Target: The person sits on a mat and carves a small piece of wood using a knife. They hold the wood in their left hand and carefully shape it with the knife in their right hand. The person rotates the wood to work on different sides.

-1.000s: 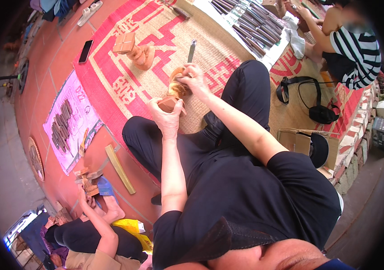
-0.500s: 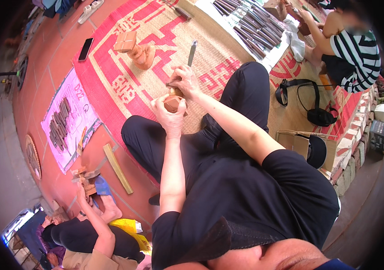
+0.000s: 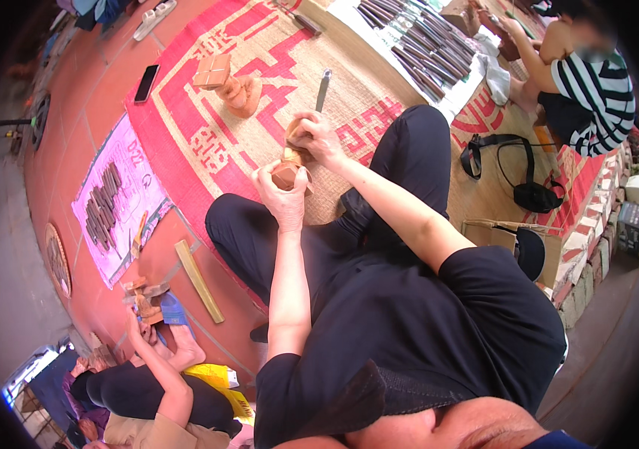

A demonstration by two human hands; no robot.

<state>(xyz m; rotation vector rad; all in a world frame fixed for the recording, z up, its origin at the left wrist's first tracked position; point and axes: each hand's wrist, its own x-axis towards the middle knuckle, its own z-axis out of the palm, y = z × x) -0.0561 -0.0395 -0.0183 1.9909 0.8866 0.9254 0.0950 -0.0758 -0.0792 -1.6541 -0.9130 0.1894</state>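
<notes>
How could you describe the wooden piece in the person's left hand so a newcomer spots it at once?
Find the red-and-straw mat, then the cross-legged person in black. Follow the left forearm to the left hand, gripping the wooden piece by its blocky end. Unlike the carved piece resting on the mat, this one is in hand.

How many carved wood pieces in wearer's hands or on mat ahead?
2 visible: one orange-brown carved wooden piece with a blocky end, on the red-and-tan woven mat; one brown wooden piece, partly hidden, in the left hand.
</notes>
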